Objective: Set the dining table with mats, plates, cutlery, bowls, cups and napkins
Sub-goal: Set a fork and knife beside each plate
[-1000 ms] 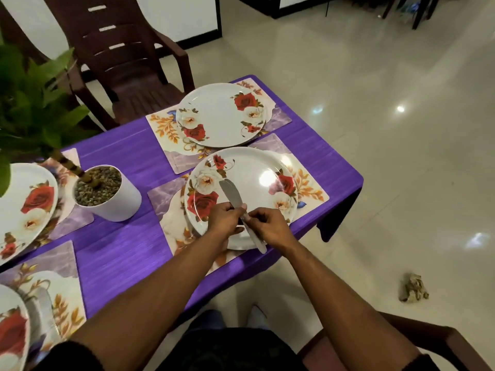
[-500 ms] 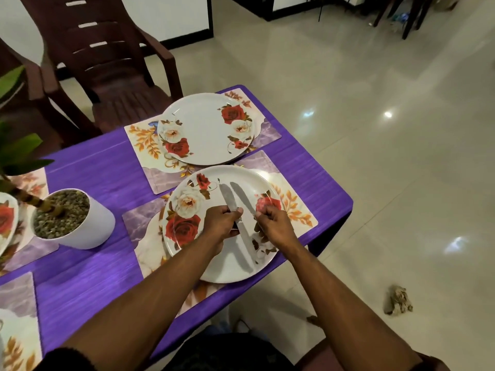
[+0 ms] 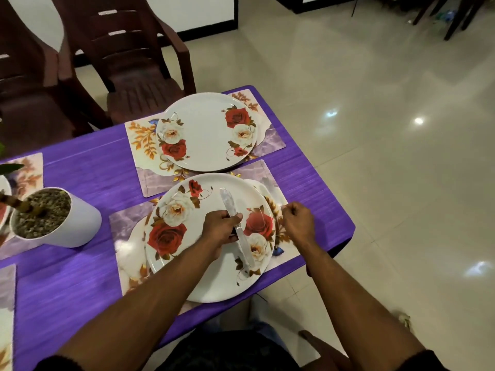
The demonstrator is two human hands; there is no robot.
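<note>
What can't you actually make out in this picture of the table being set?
- Right hand: the fingers curl over the mat, but the head view looks onto its back, so whatever the grip holds stays hidden.
- Knife: the left hand covers its middle.
- Left-side plate: cut off by the frame edge.
- Plant in the white pot: leaves run out of frame.
- Far chairs: dim, cropped at the top.
</note>
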